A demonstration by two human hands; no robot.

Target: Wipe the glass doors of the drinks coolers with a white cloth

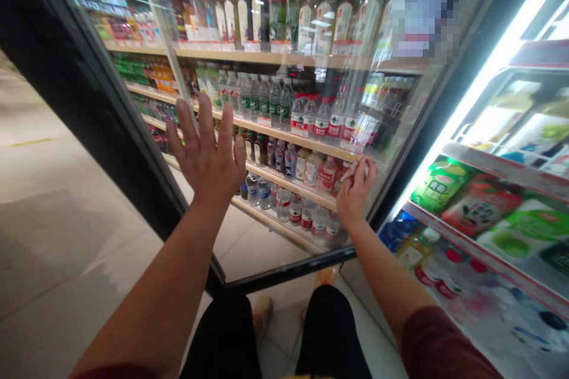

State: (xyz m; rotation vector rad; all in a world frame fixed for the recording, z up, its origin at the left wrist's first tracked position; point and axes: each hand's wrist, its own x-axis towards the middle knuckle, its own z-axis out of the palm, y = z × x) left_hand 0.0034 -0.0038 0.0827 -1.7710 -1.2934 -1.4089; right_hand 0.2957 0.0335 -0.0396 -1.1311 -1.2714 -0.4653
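We had two bare hands at one glass door (275,249), which stood open in its black frame. Our left hand (204,154) was raised with its fingers spread wide, palm toward the pane; how firmly it pressed there we could not tell. Our right hand (355,189), lower and farther right, had its fingers bent around one crumpled pale cloth (351,172), pinched near the lower right part of the pane. Two maroon sleeves (440,334) edged our forearms, and below them we saw our two black trouser legs (338,331).

In the pane we counted four main rows of bottles, including at least four green-labelled water bottles (264,98) and at least four red-labelled water bottles (322,121); whether reflected or seen through, we could not tell. To our right, one lit refrigerator shelf (484,237) bore four pouches (482,204): three in shades of green, the last cut off at the edge, and one red. Above them stood two pale drink bottles (507,109), and below, one yellow-green drink bottle (418,249) showed near the door
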